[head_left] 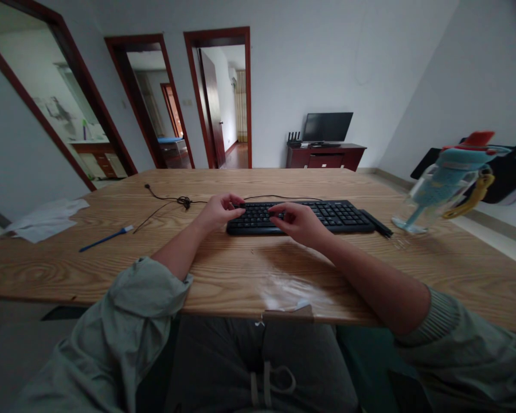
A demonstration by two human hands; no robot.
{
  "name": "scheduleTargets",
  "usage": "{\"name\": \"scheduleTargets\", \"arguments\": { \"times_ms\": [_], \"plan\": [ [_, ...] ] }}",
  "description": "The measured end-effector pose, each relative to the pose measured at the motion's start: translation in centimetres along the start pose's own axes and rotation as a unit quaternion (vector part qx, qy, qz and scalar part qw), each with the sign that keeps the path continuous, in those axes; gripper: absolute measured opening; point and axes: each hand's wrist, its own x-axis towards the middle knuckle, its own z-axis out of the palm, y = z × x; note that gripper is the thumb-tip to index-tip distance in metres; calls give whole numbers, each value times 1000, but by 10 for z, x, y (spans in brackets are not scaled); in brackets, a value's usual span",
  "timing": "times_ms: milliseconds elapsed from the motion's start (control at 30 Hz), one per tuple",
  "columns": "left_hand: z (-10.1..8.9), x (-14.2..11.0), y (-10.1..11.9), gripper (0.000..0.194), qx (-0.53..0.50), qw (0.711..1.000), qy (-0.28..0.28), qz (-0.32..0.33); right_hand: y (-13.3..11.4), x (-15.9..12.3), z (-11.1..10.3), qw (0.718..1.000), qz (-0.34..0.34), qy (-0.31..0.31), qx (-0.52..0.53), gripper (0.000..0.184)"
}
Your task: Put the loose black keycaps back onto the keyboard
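A black keyboard lies across the middle of a wooden table, its cable trailing off to the left. My left hand rests at the keyboard's left end with its fingers curled onto the keys. Just right of it, my right hand lies over the keys, fingers bent down and slightly apart. Neither hand holds anything. Both sleeves are rolled up above the forearms.
A blue pen and white papers lie on the table's left part. A clear bottle with a teal toy-like cover stands at the right. A black pen-like stick lies by the keyboard's right end. Doorways and a TV stand are behind.
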Motion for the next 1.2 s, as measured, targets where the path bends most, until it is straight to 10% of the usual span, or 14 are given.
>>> {"name": "scheduleTargets", "arguments": {
  "times_ms": [367,700,1200],
  "plan": [
    [-2,0,0,36,28,999,-10,-10,-2,3,-9,998,34,17,49,32],
    [-9,5,-4,35,98,993,50,-28,46,15,-31,978,120,151,85,19],
    [-10,7,-15,43,51,997,45,-28,37,11,-25,987,68,130,70,33]
  ]
}}
